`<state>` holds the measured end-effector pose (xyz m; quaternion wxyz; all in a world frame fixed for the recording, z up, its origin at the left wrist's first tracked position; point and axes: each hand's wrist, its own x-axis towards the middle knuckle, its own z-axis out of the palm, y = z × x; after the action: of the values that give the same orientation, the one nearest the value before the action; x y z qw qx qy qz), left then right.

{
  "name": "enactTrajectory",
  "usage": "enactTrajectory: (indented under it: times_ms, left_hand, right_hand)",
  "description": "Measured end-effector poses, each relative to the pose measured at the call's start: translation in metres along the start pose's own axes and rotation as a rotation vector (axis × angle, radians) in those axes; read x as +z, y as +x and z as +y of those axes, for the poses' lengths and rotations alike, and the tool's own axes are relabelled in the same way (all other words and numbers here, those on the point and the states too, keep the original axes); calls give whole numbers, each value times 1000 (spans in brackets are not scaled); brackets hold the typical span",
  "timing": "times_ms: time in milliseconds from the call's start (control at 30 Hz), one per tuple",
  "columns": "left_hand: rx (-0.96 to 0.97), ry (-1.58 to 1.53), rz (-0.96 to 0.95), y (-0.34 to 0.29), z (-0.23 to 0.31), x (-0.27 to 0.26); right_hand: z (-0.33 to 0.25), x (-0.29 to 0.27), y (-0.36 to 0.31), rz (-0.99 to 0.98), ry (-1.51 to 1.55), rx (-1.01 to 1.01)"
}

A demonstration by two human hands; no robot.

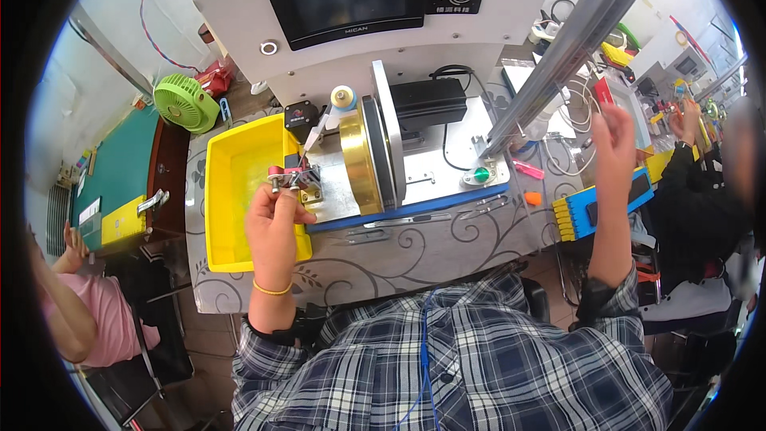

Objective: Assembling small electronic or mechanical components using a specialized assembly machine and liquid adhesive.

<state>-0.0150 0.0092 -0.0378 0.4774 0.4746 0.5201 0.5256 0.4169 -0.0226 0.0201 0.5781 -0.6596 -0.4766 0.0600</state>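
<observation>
My left hand (274,219), with a yellow band at its wrist, is at the small red-and-metal clamp (292,175) on the machine's front left. Its fingers are closed around the lower part of that clamp, by the silver screws. Just right of it stands an upright brass-coloured wheel (361,164) with a black rim behind it. A white-and-yellow round knob (343,97) sits above the clamp. My right hand (613,137) is raised at the right, beyond the slanted metal post, away from the machine. Its fingers are bent together; anything between them is too small to make out.
A yellow bin (227,215) stands left of the clamp. Tweezers (411,220) lie along the machine's blue front edge. The slanted metal post (570,52) rises between machine and right hand. A blue-and-yellow tray (586,211) is under my right forearm. Other people sit on both sides.
</observation>
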Motion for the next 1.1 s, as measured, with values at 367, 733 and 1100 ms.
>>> enactTrajectory:
  times_ms: [367,733,1100]
  left_hand:
    - [-133,-304,31,-19,11,-4]
    - [476,390,-4,-10,4,-14]
    - [487,360,7,-10,16,-9]
  right_hand:
    - [63,-4,58,15,-430,-56]
    - [-97,28,-22,-471,832,177]
    - [-188,201,1,-1022,403,75]
